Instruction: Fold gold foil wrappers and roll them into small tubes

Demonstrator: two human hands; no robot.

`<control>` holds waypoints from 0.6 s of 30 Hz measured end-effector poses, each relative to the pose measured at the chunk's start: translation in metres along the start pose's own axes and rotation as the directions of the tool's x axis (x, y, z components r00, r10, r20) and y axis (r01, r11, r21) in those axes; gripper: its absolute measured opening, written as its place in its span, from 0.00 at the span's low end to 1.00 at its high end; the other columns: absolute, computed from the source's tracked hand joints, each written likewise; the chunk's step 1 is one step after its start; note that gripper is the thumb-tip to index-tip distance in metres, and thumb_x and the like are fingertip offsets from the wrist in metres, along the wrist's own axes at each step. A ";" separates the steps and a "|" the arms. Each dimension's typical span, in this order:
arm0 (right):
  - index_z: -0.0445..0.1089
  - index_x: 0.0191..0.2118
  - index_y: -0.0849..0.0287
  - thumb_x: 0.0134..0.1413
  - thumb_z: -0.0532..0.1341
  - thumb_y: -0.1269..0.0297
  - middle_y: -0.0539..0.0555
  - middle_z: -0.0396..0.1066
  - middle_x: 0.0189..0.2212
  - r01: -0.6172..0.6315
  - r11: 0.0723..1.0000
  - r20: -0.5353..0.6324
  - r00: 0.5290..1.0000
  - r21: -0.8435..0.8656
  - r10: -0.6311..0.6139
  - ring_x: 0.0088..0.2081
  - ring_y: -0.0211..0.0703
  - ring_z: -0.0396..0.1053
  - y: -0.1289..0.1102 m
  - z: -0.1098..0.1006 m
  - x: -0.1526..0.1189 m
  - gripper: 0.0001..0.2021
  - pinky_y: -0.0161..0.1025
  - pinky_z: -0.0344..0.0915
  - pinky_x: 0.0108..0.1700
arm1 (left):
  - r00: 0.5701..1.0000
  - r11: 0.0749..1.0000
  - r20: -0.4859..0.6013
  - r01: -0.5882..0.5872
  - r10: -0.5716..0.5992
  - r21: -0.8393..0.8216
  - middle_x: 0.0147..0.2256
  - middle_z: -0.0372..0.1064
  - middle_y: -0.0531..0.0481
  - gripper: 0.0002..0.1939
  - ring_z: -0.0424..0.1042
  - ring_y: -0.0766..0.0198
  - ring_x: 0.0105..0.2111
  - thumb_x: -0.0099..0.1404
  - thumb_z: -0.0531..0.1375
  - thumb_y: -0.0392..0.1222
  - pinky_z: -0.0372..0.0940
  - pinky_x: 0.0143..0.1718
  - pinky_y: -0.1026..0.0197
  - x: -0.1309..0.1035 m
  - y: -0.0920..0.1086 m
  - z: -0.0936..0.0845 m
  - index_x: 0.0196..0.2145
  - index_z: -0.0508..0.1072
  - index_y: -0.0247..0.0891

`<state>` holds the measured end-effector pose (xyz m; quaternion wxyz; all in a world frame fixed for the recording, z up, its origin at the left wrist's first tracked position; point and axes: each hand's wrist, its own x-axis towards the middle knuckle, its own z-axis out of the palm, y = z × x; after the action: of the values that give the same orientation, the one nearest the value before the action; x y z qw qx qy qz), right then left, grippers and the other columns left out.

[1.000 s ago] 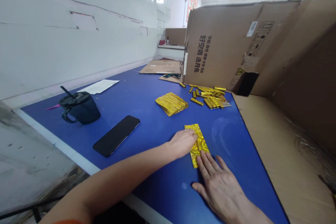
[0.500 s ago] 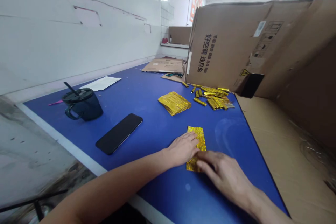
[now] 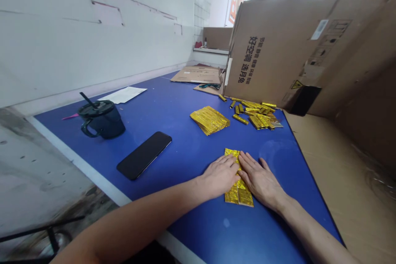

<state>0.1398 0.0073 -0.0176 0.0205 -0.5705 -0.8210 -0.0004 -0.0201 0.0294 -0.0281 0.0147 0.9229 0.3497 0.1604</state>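
A sheet of shiny gold paper [image 3: 238,196] lies on the blue table, with a lengthwise seam showing at its near end. My left hand [image 3: 220,174] rests flat on its left part, fingers stretched out. Along the sheet's right side lies my right hand [image 3: 259,178], its fingers extended and the thumb apart over the gold surface. Both hands press from above and hide the middle of the sheet. Beyond them sits a fanned stack of gold sheets [image 3: 210,120]. Several small gold rolls [image 3: 259,120] are heaped farther right.
On the left stand a dark lidded mug [image 3: 107,121] with a straw and a black phone [image 3: 144,155]. White paper [image 3: 125,95] lies by the wall. A large cardboard box [image 3: 278,45] rises at the back right, and flat cardboard [image 3: 198,75] lies behind.
My right hand has moved from the sheet's near end up to its right side and flattened out. A lengthwise seam now shows in the sheet. My left hand stays on it.
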 end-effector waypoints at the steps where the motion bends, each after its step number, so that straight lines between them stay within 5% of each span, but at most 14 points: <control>1: 0.50 0.57 0.64 0.57 0.42 0.59 0.57 0.46 0.58 -0.003 1.000 0.005 1.000 -0.003 0.003 0.58 0.47 0.43 0.000 -0.001 0.000 0.24 0.56 0.42 0.55 | 1.000 1.000 -0.001 0.005 -0.005 0.000 0.51 0.57 0.43 0.18 0.53 0.62 0.54 0.64 0.48 0.44 0.47 0.54 0.60 0.000 0.000 0.001 0.48 0.60 0.32; 18: 0.50 0.57 0.60 0.57 0.41 0.58 0.57 0.47 0.58 0.015 1.000 -0.017 1.000 0.000 -0.015 0.58 0.47 0.44 0.002 0.001 0.001 0.24 0.55 0.43 0.55 | 1.000 0.998 0.014 -0.024 0.023 0.056 0.52 0.56 0.43 0.20 0.52 0.61 0.54 0.64 0.46 0.45 0.44 0.55 0.59 -0.001 -0.002 0.000 0.51 0.58 0.32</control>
<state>0.1411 0.0086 -0.0183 0.0276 -0.5643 -0.8251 -0.0053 -0.0221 0.0303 -0.0282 -0.0107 0.9281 0.3430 0.1448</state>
